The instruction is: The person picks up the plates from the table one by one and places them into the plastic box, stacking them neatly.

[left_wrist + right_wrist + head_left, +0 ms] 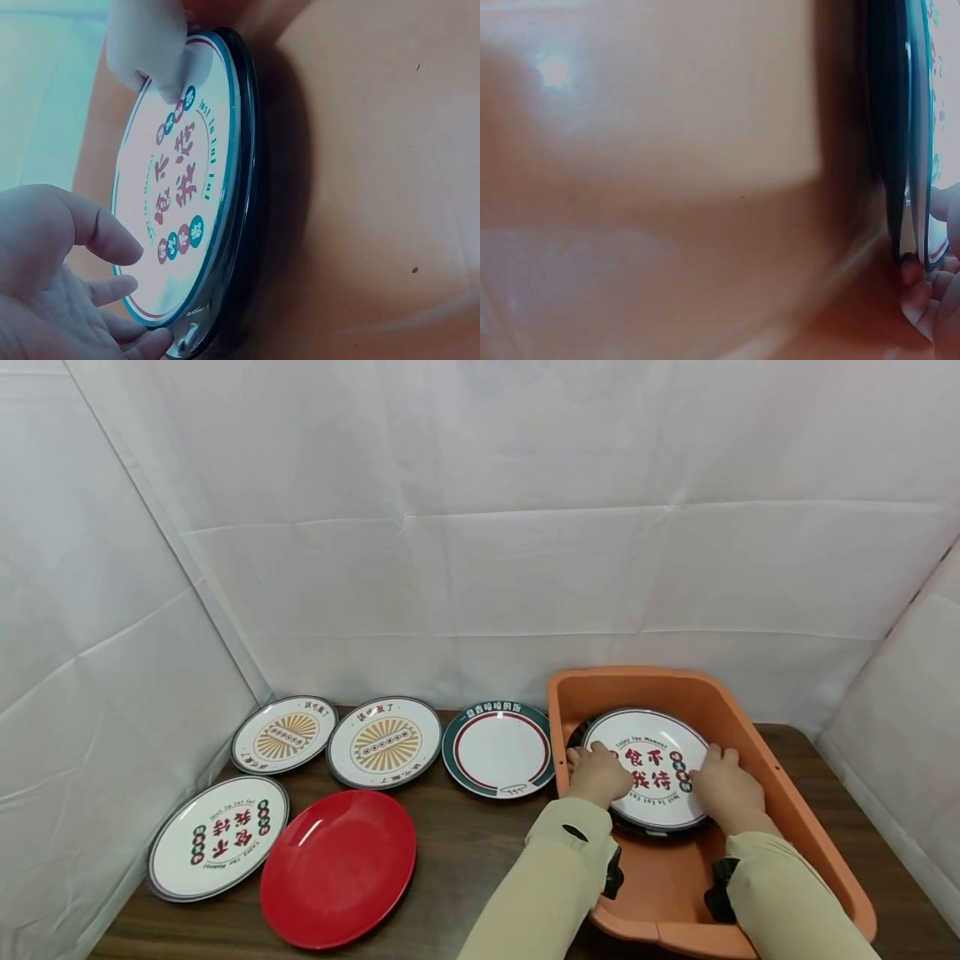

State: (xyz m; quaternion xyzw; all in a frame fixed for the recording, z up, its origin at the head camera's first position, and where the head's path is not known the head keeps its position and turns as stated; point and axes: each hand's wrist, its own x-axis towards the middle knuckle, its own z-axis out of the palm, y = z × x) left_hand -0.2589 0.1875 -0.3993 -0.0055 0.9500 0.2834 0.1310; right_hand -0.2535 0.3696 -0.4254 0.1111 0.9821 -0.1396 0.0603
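A white plate (pixel 643 793) with red characters and a dark rim lies on top of a dark-edged plate (pixel 251 112) inside the orange basin (pixel 645 893). My left hand (pixel 600 774) holds the white plate's left edge, thumb over the rim and other fingers along its side in the left wrist view. At the opposite edge, my right hand (pixel 726 787) grips the rim, fingertips (pixel 917 289) curled under it in the right wrist view. Both plates sit close together, and most of the lower one is hidden.
Left of the basin, a green-rimmed plate (pixel 501 750), two plates with yellow sunburst patterns (pixel 385 743) (pixel 285 735), another red-lettered plate (pixel 219 839) and a red plate (pixel 339 870) lie on the dark wooden table (pixel 450 860). White cloth (pixel 480 568) hangs behind and at both sides.
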